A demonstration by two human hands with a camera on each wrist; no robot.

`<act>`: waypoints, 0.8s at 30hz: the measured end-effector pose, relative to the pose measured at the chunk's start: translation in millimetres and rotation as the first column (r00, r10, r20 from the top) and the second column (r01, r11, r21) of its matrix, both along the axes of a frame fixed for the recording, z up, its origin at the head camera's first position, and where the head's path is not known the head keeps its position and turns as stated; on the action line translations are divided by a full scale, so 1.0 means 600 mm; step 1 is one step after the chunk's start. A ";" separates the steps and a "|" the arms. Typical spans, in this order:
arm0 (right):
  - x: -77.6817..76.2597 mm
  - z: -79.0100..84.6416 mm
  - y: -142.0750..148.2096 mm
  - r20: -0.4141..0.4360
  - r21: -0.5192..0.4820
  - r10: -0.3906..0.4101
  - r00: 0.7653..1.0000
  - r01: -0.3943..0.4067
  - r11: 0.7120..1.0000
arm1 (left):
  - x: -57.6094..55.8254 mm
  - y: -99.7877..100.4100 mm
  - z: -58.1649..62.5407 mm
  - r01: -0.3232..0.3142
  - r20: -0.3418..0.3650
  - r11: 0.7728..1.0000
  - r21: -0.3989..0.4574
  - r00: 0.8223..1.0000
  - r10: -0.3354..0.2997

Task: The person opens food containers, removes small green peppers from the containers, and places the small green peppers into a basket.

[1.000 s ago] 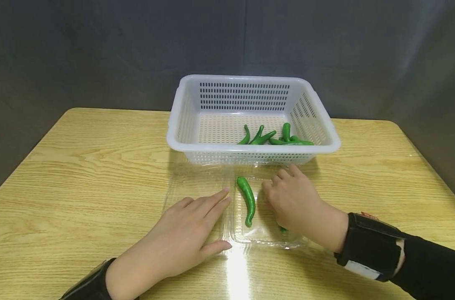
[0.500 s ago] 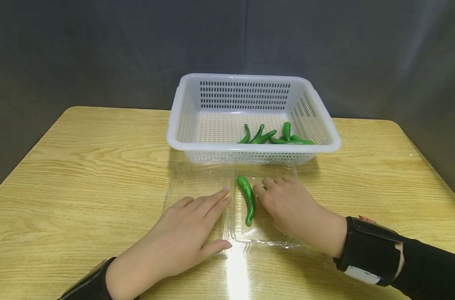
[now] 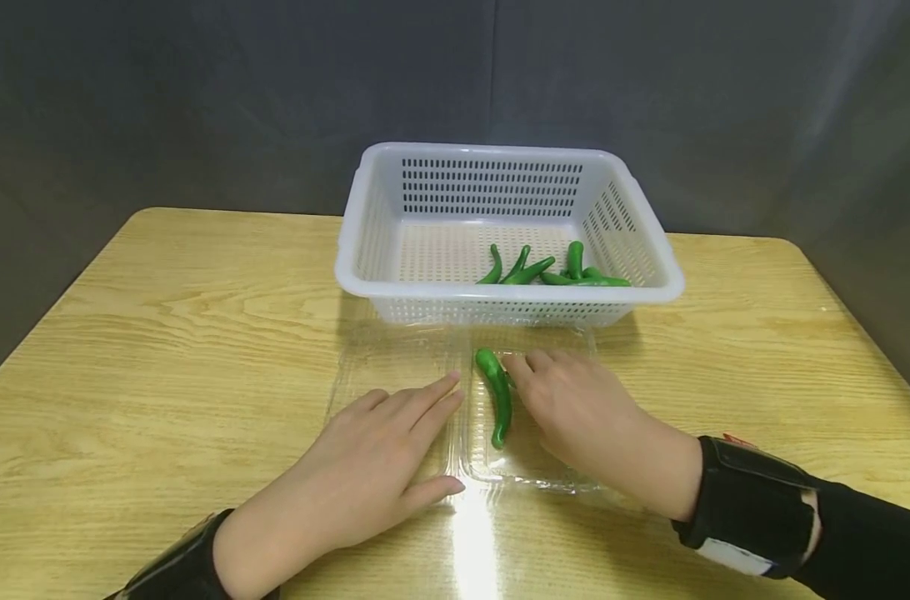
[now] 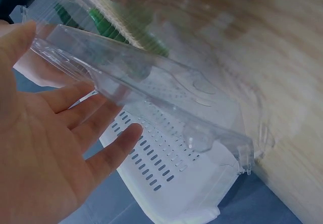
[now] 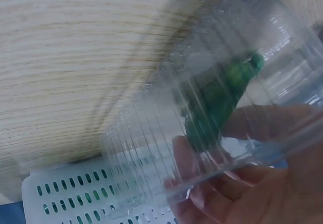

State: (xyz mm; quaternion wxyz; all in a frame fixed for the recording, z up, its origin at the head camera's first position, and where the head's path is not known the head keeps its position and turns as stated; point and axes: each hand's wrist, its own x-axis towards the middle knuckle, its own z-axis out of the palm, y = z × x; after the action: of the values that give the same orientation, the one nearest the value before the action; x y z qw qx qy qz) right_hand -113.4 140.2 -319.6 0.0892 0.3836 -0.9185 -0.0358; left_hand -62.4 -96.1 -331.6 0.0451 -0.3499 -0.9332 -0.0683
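A clear plastic clamshell container (image 3: 530, 480) lies unfolded on the table. One green chili pepper (image 3: 497, 400) rests lengthwise at the left of its right half. My right hand (image 3: 582, 408) reaches into that half, fingers curled down, holding a second chili pepper right beside the first. The hand mostly hides it from the head view. Through the clear wall in the right wrist view, green chili (image 5: 214, 100) shows between thumb and fingers. My left hand (image 3: 383, 467) rests with extended fingers over the left half, fingertips at the middle fold.
Behind the container stands a white perforated basket (image 3: 515, 292), with several green chili peppers (image 3: 530, 272) at its near right. The wooden table (image 3: 162, 350) extends to both sides. A dark curtain (image 3: 275, 108) hangs behind it.
My right hand has shifted left toward the lying chili, bringing the second chili along. My left hand has stayed in place.
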 end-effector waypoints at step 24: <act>0.004 0.033 -0.003 -0.352 -0.181 0.128 0.927 -0.202 0.963 | -0.001 0.001 0.000 -0.001 -0.002 1.000 -0.011 1.000 0.001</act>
State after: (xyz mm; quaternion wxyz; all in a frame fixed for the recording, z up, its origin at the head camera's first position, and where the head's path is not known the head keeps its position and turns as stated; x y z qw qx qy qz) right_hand -111.2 138.6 -299.6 0.2885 0.4363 -0.8523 0.0058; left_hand -63.0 -95.5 -331.7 0.0440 -0.3498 -0.9337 -0.0628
